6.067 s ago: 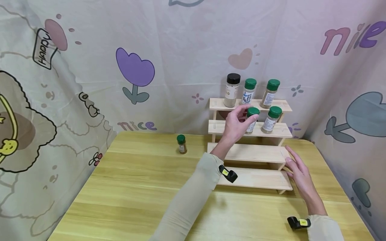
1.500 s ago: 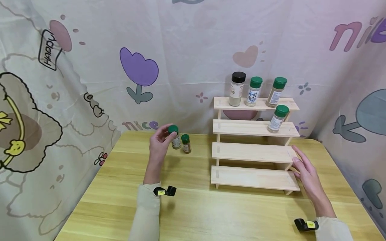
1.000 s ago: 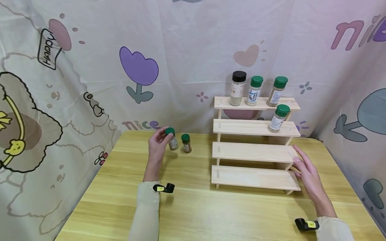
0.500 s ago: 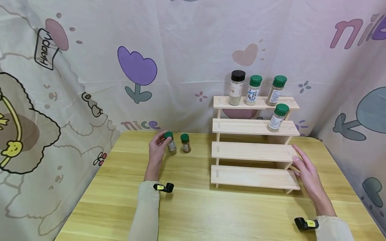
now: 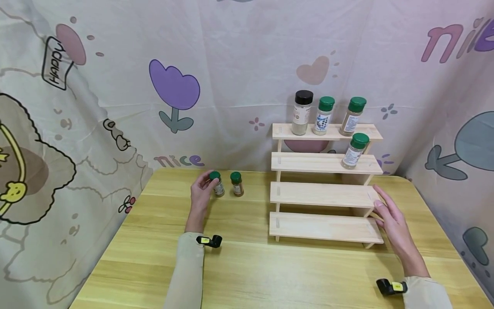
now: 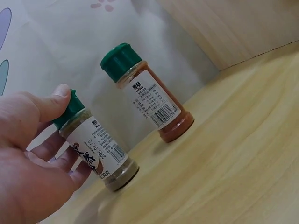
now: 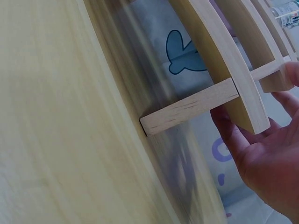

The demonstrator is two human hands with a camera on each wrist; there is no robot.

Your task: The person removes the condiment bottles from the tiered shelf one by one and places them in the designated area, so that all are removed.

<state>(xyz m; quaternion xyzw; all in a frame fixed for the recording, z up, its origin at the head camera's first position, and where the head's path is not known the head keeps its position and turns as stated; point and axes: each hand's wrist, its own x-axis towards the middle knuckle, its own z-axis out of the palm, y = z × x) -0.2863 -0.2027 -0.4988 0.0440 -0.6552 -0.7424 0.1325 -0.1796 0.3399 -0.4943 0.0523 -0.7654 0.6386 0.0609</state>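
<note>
My left hand (image 5: 200, 195) holds a green-capped spice jar (image 6: 105, 151) at the back of the table, thumb on the cap and fingers behind the glass. The jar's base is right at the table top; its contents look greyish brown. Just to its right stands a second green-capped jar (image 6: 152, 98) filled with orange-red powder. At the right, my right hand (image 5: 391, 223) grips the end of a four-step wooden rack (image 5: 328, 227). In the right wrist view its fingers (image 7: 231, 135) reach under one board while the thumb lies against the step above.
On the rack's top step stand a black-capped jar (image 5: 302, 113) and two green-capped jars, one in the middle (image 5: 323, 118) and one at right (image 5: 352, 118). Another green-capped jar (image 5: 353, 154) is on the step below. A patterned cloth (image 5: 231, 86) hangs behind the table (image 5: 247, 266).
The jar in my left hand came off the rack's second step, over to the table's left, then down and slightly left beside the orange-red jar. My right hand stays at the rack.
</note>
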